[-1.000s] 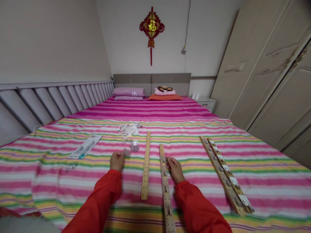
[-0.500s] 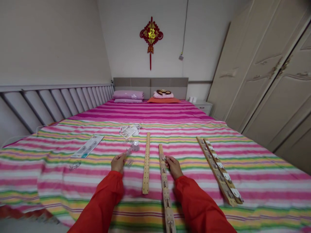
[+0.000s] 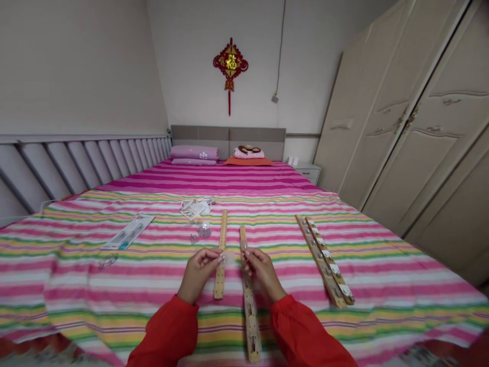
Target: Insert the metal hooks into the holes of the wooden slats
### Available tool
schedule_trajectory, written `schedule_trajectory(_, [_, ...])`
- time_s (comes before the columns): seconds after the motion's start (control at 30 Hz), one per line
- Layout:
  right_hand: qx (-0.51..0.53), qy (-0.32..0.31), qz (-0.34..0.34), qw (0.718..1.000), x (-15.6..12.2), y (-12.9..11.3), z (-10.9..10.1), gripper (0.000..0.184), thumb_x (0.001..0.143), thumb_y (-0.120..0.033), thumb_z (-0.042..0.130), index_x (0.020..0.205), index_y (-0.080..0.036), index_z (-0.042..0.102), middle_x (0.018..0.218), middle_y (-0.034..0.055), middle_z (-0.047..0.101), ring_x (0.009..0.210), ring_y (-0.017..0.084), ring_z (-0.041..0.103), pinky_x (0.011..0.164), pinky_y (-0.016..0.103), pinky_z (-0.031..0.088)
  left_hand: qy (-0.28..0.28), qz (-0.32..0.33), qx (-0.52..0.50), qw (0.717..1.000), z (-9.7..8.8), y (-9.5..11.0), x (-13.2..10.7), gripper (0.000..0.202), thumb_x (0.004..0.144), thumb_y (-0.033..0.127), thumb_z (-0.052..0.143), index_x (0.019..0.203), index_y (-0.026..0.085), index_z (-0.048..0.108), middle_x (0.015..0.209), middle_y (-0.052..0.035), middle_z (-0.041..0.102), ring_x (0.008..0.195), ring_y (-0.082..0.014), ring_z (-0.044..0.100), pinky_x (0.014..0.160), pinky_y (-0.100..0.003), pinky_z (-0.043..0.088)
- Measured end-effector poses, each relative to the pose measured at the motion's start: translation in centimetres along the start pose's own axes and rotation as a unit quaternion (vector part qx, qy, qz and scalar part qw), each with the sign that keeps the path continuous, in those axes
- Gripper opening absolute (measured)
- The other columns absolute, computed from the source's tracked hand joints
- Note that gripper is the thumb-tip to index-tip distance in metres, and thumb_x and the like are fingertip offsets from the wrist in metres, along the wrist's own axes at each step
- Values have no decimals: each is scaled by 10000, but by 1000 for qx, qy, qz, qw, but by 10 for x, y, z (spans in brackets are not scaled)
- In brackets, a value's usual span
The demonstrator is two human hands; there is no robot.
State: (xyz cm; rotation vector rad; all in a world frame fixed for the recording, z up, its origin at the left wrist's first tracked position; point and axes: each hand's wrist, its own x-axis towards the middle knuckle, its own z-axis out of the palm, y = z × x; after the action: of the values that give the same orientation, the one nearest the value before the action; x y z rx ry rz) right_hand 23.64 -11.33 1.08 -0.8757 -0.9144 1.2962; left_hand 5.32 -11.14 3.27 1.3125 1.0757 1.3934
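Note:
My left hand is closed in a pinch on a small clear plastic piece, held above a narrow wooden strip with rows of holes. My right hand has its fingertips pinched together over the upper part of a second wooden strip, which carries several small metal pieces along its length. Whatever lies between those fingertips is too small to make out. Beyond my left hand, a few clear plastic pieces with shiny metal bits lie on the striped bedsheet.
Two more wooden strips lie side by side at the right, the outer one bearing white cards. To the left are a flat clear packet and a thin wire-like tangle. A pile of white cards lies farther back. Pillows rest by the headboard.
My left hand has moved right and nearer, away from the loose plastic pieces, carrying one small clear piece. My right hand stays at the metal-bearing strip. The whole view has shifted slightly.

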Motion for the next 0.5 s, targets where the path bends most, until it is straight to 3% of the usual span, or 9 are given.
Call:
schedule_trajectory(0.1, [-2, -19, 5, 1000, -12, -10, 4, 336, 642, -415, 738, 840, -145, 701, 620, -13, 591, 439, 61, 467, 385, 175, 312, -11, 7, 5, 1000, 8, 3, -5, 262, 545, 352, 769, 612, 166, 596, 848, -73, 680, 820, -191, 642, 774, -312, 507])
schedule_trajectory(0.27, [-2, -34, 19, 999, -24, -7, 0, 342, 620, -393, 766, 843, -149, 680, 551, -31, 575, 421, 71, 469, 390, 182, 341, 36, -19, -13, 999, 26, -4, -13, 296, 518, 382, 771, 622, 169, 595, 841, -77, 685, 817, -200, 644, 768, -322, 508])
schedule_trajectory(0.5, [11, 28, 10, 999, -29, -8, -11, 329, 591, -387, 783, 801, -153, 685, 523, -41, 573, 413, 69, 461, 398, 187, 354, -39, -9, -7, 999, 44, -14, -20, 236, 551, 339, 757, 619, 179, 597, 810, -63, 677, 789, -183, 637, 747, -295, 509])
